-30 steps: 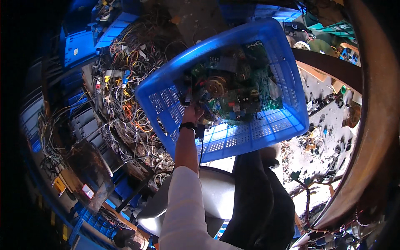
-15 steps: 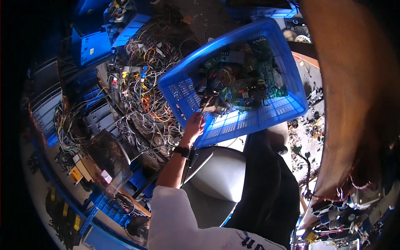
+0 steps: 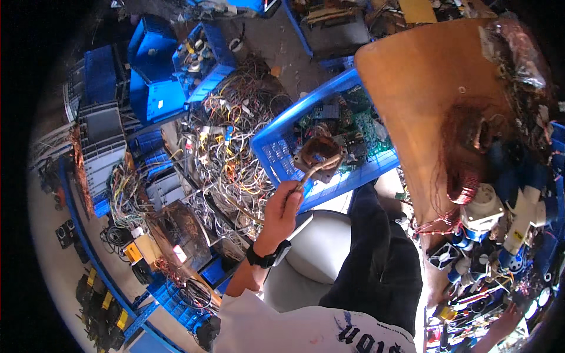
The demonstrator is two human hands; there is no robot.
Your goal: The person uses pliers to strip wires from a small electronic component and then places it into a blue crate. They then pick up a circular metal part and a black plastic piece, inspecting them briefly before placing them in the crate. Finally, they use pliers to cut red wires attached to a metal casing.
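The left hand (image 3: 280,213) has its fingers clamped on a tan cable (image 3: 311,172); just beyond their tips, a brown metal part (image 3: 316,150) shows against the blue basket (image 3: 353,185). The right hand's (image 3: 507,322) fingers, amid clutter, are too unclear to tell.

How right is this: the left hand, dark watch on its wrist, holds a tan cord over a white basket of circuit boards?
The basket is blue, not white, as the head view shows. The rest holds: the left hand, dark watch on its wrist, holds a tan cord over that basket of circuit boards.
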